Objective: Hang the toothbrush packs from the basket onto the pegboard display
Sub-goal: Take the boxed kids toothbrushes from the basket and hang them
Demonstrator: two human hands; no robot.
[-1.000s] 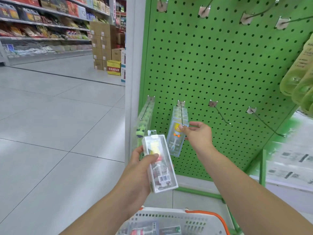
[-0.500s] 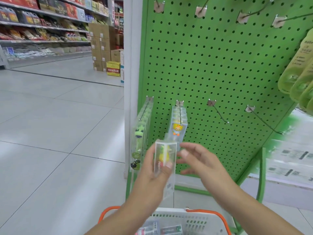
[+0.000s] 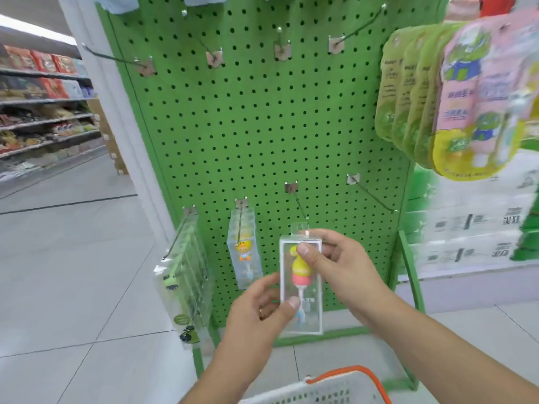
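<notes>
Toothbrush pack, a clear rigid plastic box (image 3: 302,284) with a yellow-and-pink cartoon-handled brush inside, is held upright in front of the green perforated pegboard (image 3: 262,126), just below an empty metal hook (image 3: 300,207). The right hand's (image 3: 341,266) grip pinches the box near its top, thumb on the front; the left hand's (image 3: 262,304) grip pinches its lower edge. A clear tab with a hang hole tops the box. To do this step well, lift the tab level with the hook tip, keep the box square, then slide it back. The white basket with an orange handle (image 3: 335,387) sits below.
</notes>
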